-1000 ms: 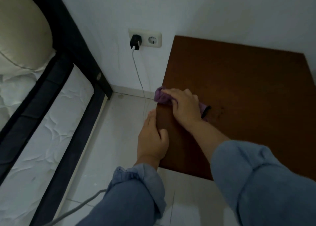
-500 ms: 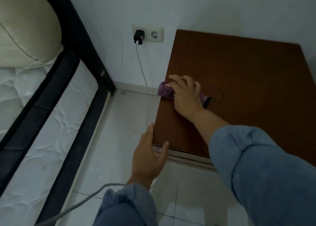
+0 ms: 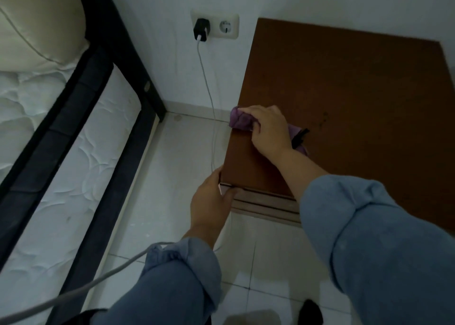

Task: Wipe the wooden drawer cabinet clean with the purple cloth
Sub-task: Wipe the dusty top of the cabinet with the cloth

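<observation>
1. The near left corner of the wooden drawer cabinet (image 3: 344,108) is held by the left hand (image 3: 211,201). The thumb is laid on the front edge and the fingers are tucked round the side, so this grip is clamped on the corner.
2. The purple cloth (image 3: 240,120) is bunched under the right hand (image 3: 269,130). The fingers are curled over it and it is pressed onto the top, right at the left edge, farther from the body than the left grip.
3. Most of the brown top is spread out to the right of the cloth grip and away toward the wall. The right hand is the nearer one to it.
4. The next wipe is likely to be made to the right, across the top.
</observation>
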A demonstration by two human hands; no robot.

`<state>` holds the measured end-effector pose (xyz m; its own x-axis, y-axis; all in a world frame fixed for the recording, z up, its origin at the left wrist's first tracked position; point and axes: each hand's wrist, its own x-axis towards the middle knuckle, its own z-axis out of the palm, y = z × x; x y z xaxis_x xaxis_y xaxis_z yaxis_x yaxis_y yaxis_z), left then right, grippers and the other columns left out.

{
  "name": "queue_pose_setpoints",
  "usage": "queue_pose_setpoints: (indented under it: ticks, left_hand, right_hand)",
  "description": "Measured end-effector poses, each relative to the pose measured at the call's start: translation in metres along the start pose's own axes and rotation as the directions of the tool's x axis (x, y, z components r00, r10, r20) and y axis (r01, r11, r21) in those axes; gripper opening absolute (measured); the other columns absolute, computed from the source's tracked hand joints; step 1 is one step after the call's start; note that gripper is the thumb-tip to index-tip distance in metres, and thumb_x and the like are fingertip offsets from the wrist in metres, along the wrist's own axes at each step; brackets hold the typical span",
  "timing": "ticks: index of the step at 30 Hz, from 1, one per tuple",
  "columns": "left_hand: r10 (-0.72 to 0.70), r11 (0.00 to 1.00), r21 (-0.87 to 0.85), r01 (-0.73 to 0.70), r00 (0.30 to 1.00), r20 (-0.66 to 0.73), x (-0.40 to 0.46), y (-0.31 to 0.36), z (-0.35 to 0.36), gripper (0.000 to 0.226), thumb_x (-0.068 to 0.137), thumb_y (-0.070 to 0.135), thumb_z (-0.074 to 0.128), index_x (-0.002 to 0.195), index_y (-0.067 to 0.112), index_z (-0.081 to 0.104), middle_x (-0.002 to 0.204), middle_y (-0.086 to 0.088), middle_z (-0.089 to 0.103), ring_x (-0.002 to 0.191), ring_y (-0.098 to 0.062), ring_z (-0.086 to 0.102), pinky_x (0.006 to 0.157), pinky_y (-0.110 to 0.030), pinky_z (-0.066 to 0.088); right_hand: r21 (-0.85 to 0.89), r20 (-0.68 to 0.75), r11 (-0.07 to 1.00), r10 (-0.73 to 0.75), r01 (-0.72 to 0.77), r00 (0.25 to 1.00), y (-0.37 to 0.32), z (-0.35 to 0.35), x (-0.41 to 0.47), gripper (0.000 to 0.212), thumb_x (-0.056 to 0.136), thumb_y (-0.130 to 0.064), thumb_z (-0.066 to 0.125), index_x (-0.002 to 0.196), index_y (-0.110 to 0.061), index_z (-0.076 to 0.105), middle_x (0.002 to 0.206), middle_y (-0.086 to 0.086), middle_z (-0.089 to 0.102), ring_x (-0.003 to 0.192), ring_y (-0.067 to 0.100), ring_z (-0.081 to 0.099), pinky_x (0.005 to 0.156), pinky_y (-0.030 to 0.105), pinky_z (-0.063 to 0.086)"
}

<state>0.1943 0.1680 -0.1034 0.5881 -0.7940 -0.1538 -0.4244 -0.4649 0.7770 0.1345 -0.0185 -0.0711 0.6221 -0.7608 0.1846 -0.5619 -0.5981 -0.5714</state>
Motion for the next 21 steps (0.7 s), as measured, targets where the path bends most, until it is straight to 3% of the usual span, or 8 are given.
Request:
queue_pose_setpoints:
  ticks: [4,7,16,19,21]
  left_hand:
    - [-0.063,0.996,-0.071,0.061,0.998,-0.02,-0.003,0.005,0.002,0.047,0.079,0.023,0.074,0.123,0.021,0.058,0.107,0.007,0.066,0.097,-0.009,0.059,0.08,-0.022,0.044]
    - [-0.069,0.994,-0.088,0.062,0.995,-0.077,-0.008,0.004,0.007,0.041,0.079,0.018,0.074,0.117,0.014,0.06,0.105,-0.001,0.068,0.096,-0.017,0.062,0.08,-0.025,0.047]
    - [-0.101,0.991,-0.097,0.087,0.985,-0.143,-0.011,0.006,0.016,0.029,0.083,0.013,0.067,0.111,0.007,0.062,0.102,-0.008,0.067,0.09,-0.02,0.059,0.074,-0.02,0.039]
    - [-0.092,0.994,-0.068,0.084,0.988,-0.123,-0.011,0.006,0.013,0.026,0.085,0.017,0.066,0.107,0.005,0.061,0.095,-0.007,0.064,0.081,-0.015,0.051,0.062,-0.018,0.03]
    - [-0.095,0.993,-0.086,0.085,0.989,-0.111,-0.013,0.007,0.013,0.027,0.088,0.021,0.063,0.109,0.005,0.06,0.1,-0.01,0.066,0.081,-0.018,0.053,0.062,-0.019,0.03]
  right_hand:
    - [0.034,-0.007,0.999,-0.003,0.003,1.0,-0.012,0.003,-0.032,0.05,0.079,0.003,0.045,0.116,-0.024,0.064,0.116,-0.004,0.066,0.096,0.025,0.05,0.085,0.038,0.043]
    - [0.048,0.013,0.999,-0.019,0.019,1.0,-0.02,0.003,-0.053,0.049,0.08,0.002,0.045,0.117,-0.024,0.063,0.116,-0.004,0.065,0.097,0.025,0.05,0.085,0.037,0.042]
    - [0.06,0.079,0.998,-0.038,0.033,0.996,-0.032,-0.003,-0.093,0.051,0.08,0.002,0.045,0.118,-0.028,0.062,0.12,-0.008,0.064,0.101,0.023,0.047,0.079,0.029,0.028]
    - [0.072,0.091,0.997,-0.012,0.005,0.996,-0.037,-0.003,-0.102,0.051,0.081,0.003,0.045,0.117,-0.029,0.062,0.12,-0.007,0.064,0.102,0.023,0.047,0.083,0.031,0.031]
    - [0.102,0.102,0.994,0.017,-0.028,0.995,-0.041,-0.005,-0.112,0.049,0.081,0.002,0.045,0.115,-0.028,0.063,0.116,-0.006,0.065,0.102,0.024,0.049,0.088,0.035,0.038]
